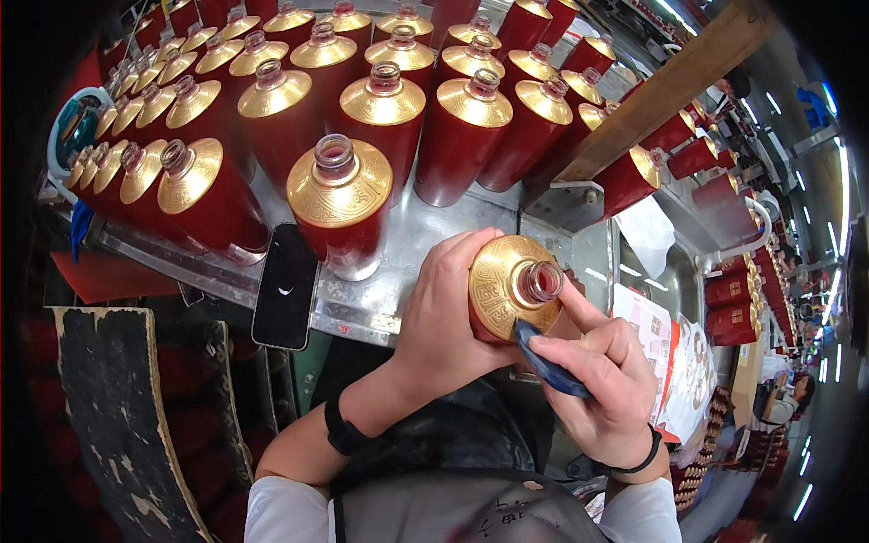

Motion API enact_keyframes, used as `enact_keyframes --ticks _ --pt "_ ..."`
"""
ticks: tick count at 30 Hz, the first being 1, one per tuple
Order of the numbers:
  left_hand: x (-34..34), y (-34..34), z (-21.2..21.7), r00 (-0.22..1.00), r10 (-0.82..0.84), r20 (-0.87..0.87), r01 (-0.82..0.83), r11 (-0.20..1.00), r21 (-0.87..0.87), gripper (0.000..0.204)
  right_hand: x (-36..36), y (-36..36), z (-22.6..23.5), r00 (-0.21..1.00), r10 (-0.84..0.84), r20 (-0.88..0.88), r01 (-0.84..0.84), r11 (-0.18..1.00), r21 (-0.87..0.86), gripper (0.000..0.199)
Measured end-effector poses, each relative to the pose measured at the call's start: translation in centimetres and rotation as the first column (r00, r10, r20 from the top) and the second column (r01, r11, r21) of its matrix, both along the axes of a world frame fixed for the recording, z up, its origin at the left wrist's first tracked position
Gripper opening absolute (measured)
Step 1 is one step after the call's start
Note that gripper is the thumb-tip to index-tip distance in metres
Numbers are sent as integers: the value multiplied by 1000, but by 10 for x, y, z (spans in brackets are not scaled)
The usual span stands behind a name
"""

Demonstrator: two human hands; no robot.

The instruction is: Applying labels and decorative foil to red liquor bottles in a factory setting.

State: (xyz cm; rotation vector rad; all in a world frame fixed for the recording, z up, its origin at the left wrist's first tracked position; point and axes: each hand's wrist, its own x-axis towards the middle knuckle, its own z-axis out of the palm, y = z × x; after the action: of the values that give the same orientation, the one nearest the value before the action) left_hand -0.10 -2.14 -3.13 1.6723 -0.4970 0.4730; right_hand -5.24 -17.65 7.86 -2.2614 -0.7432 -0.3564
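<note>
My left hand point(439, 303) is wrapped round a red bottle with a patterned gold shoulder point(496, 285) and an open clear glass neck. The bottle leans toward my right hand point(608, 376). Pinched in that hand is a dark blue, flat, curved piece point(554, 369); whether it is folded cloth or a stiff pad I cannot tell. Its tip touches the gold shoulder just below the neck, and my right forefinger reaches up beside the neck. Another bottle of the same kind point(339, 195) stands upright by itself at the front of the metal table point(407, 237).
Rows of similar bottles point(380, 109) fill the table's far side. A black phone point(285, 290) lies at the front edge. To the right are a wooden beam point(665, 86) on a metal bracket, printed sheets point(647, 339) and a white pipe point(765, 231). A worn black board point(122, 416) stands lower left.
</note>
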Motion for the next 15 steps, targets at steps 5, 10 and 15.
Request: enact_keyframes --ticks 5,10,15 --pt "-5 -6 -3 994 108 28 -109 994 27 99 2 4 4 999 -30 -40 30 1000 5 34" --pt "-9 -12 -3 985 167 44 -167 986 4 95 -3 6 2 999 30 -42 -37 984 -173 33" --pt "-9 6 3 998 52 35 -57 984 167 108 -12 -7 3 989 -139 -44 141 989 33 32"
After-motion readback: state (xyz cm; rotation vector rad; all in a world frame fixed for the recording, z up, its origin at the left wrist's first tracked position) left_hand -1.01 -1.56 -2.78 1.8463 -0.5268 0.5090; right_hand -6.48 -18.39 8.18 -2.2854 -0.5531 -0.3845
